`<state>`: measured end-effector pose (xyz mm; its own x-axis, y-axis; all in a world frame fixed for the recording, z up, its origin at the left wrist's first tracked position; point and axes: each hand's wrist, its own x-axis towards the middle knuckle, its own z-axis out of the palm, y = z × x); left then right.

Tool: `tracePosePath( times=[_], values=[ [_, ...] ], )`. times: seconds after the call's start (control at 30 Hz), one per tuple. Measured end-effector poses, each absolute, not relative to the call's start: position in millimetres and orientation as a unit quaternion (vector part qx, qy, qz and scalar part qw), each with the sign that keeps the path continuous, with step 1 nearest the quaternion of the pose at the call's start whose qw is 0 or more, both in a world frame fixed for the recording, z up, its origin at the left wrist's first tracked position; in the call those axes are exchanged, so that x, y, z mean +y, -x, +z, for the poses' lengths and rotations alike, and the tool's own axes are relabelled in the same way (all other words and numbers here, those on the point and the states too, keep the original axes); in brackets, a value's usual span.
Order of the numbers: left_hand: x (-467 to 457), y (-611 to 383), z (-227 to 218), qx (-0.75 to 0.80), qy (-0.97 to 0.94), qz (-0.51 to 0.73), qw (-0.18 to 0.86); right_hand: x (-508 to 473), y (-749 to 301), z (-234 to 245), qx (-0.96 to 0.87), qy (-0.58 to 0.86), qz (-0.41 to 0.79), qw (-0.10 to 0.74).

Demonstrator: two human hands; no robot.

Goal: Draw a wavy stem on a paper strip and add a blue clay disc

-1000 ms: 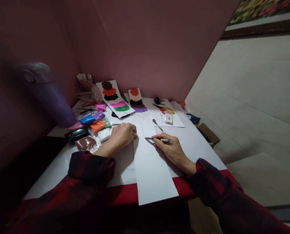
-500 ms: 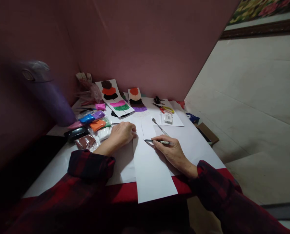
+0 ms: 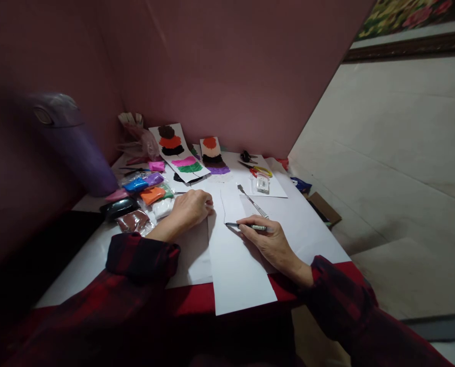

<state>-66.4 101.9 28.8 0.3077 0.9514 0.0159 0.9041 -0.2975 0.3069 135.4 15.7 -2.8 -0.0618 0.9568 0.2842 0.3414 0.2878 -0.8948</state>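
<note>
My right hand [image 3: 270, 242] grips a slim pen [image 3: 250, 226], its dark tip on a long white paper strip [image 3: 241, 275]. A thin, slightly curved dark line [image 3: 222, 206] runs along the strip down to the tip. My left hand [image 3: 192, 205] rests by the strip's left edge with its fingers curled together; whether they pinch the paper is hidden. Close to its left lie packets of coloured clay [image 3: 151, 194], including white, orange, blue and brown. A metal spatula-like tool [image 3: 252, 201] lies just beyond my right hand.
Painted cards [image 3: 179, 150] with stacked colour patches lie at the back. Scissors [image 3: 260, 169], a small white packet [image 3: 262, 184] and a black item [image 3: 246, 156] sit at back right. A purple bottle [image 3: 78, 148] stands at left. The strip overhangs the table's red front edge [image 3: 191, 299].
The pen tip has slid slightly toward me, and the drawn line is a little longer. My left hand stays at the paper's edge. The whole view has shifted slightly.
</note>
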Motion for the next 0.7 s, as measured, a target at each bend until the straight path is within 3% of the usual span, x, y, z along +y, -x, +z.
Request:
tracePosePath(
  times=[0.7],
  values=[
    [99, 64, 35, 0.586, -0.796, 0.084, 0.124, -2, -139, 1, -0.656, 0.498, 0.33, 0.46]
  ],
)
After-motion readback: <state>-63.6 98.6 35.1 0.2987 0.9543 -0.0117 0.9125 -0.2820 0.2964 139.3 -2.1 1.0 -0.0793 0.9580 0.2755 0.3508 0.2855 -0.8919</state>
